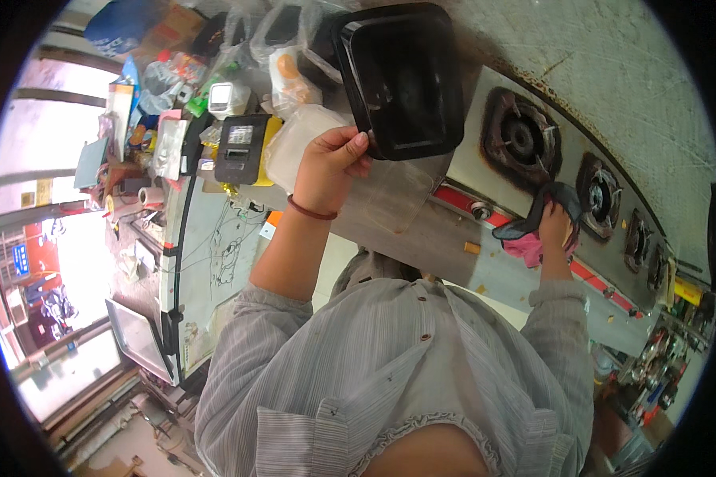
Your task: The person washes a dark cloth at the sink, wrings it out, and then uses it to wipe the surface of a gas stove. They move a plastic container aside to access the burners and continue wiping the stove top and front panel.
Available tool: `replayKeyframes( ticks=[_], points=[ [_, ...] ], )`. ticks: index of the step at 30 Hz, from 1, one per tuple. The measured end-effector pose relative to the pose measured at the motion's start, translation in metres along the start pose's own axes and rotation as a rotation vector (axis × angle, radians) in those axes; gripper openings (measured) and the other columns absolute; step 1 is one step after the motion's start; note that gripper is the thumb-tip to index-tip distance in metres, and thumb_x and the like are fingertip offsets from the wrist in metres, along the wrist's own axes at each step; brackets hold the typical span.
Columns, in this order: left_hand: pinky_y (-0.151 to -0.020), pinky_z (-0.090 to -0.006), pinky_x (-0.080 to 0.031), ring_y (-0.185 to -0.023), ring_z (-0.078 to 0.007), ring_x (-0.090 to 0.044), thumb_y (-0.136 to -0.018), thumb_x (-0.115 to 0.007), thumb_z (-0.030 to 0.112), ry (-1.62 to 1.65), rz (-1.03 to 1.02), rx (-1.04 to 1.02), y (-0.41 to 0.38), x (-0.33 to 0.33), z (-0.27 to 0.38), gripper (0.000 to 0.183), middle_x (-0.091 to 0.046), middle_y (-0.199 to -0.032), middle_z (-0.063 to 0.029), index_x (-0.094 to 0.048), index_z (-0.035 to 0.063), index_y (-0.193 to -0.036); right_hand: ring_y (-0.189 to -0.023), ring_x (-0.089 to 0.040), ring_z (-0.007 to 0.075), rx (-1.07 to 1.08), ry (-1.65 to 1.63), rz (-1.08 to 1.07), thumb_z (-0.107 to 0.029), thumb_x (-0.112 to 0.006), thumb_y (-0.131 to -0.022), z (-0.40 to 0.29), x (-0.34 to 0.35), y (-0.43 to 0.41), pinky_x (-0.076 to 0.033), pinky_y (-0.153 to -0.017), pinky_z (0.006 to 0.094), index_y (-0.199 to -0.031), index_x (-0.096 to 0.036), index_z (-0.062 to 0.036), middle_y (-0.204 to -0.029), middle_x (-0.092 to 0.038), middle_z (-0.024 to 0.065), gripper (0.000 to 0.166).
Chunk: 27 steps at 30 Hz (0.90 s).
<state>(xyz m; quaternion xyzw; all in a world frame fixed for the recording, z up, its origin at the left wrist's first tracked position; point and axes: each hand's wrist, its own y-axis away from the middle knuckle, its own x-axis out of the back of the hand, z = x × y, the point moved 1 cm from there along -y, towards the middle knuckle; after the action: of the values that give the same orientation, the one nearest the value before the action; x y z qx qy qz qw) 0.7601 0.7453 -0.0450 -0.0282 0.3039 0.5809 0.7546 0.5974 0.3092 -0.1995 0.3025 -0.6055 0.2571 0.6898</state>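
Note:
My left hand (335, 155) pinches the near left corner of a black rectangular plastic tray (414, 83), raised over the counter with its inside in view. Under that hand, a clear plastic lid (400, 194) lies on the metal counter, and whitish translucent containers (301, 140) sit just left of it. On the right, my right hand (554, 225) grips a dark grey cloth (543, 206) and a pink cloth (525, 250) at the front edge of the gas stove (471, 158), beside the burners.
Several burners (520, 138) run along the stove to the right. A black and yellow label printer (241, 149), a white scale-like device (228, 98) and plastic bags (292, 77) crowd the left and back. A small orange-brown piece (471, 247) lies on the counter front.

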Motion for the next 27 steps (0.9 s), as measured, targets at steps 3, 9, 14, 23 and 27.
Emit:
replayKeyframes(
  ticks=[3, 9, 14, 23, 27],
  points=[
    [-0.054, -0.0223, -0.044, -0.059, -0.0108, -0.053, -0.081, -0.060, 0.010, 0.019, -0.025, -0.075, 0.023, -0.018, 0.015, 0.012, -0.059, -0.074, -0.0032, -0.059, 0.0004, -0.089, -0.097, -0.051, 0.0347, 0.050, -0.038, 0.137, -0.038, -0.035, -0.086, 0.005, -0.004, 0.006, -0.037, -0.083, 0.0451, -0.101, -0.056, -0.0069, -0.102, -0.057, 0.0183, 0.041],
    [-0.052, -0.0222, -0.044, -0.059, -0.0111, -0.053, -0.081, -0.058, 0.009, -0.005, -0.173, -0.143, 0.052, -0.087, 0.033, 0.012, -0.059, -0.072, -0.0041, -0.059, -0.0004, -0.089, -0.084, -0.056, 0.0367, 0.116, -0.095, 0.110, -0.037, -0.035, -0.086, -0.004, 0.006, 0.008, -0.042, -0.075, 0.0484, -0.093, -0.058, -0.0060, -0.088, -0.060, 0.0192, 0.039],
    [-0.047, -0.0242, -0.044, -0.055, -0.0129, -0.055, -0.082, -0.058, 0.008, 0.040, -0.407, -0.037, 0.064, -0.186, 0.024, 0.005, -0.057, -0.067, -0.0018, -0.058, 0.0044, -0.085, -0.082, -0.058, 0.0347, 0.096, -0.113, 0.211, -0.036, -0.036, -0.083, 0.010, 0.000, 0.002, -0.042, -0.072, 0.0493, -0.086, -0.060, -0.0067, -0.086, -0.062, 0.0167, 0.037],
    [-0.048, -0.0239, -0.044, -0.058, -0.0127, -0.055, -0.081, -0.058, 0.007, -0.022, -0.647, -0.060, 0.084, -0.288, 0.007, 0.006, -0.057, -0.070, -0.0036, -0.058, 0.0027, -0.085, -0.092, -0.054, 0.0342, 0.137, -0.257, 0.559, -0.038, -0.041, -0.080, 0.016, -0.008, 0.006, -0.040, -0.079, 0.0494, -0.100, -0.060, -0.0072, -0.100, -0.059, 0.0156, 0.041],
    [-0.047, -0.0242, -0.044, -0.058, -0.0130, -0.055, -0.080, -0.059, 0.006, -0.066, -0.700, -0.046, 0.088, -0.310, 0.000, 0.007, -0.057, -0.071, -0.0042, -0.059, 0.0024, -0.086, -0.117, -0.036, 0.0365, 0.173, -0.341, 0.530, -0.032, -0.049, -0.076, 0.008, 0.015, 0.013, -0.029, -0.097, 0.0464, -0.122, -0.046, -0.0131, -0.127, -0.039, 0.0174, 0.050]
  ],
)
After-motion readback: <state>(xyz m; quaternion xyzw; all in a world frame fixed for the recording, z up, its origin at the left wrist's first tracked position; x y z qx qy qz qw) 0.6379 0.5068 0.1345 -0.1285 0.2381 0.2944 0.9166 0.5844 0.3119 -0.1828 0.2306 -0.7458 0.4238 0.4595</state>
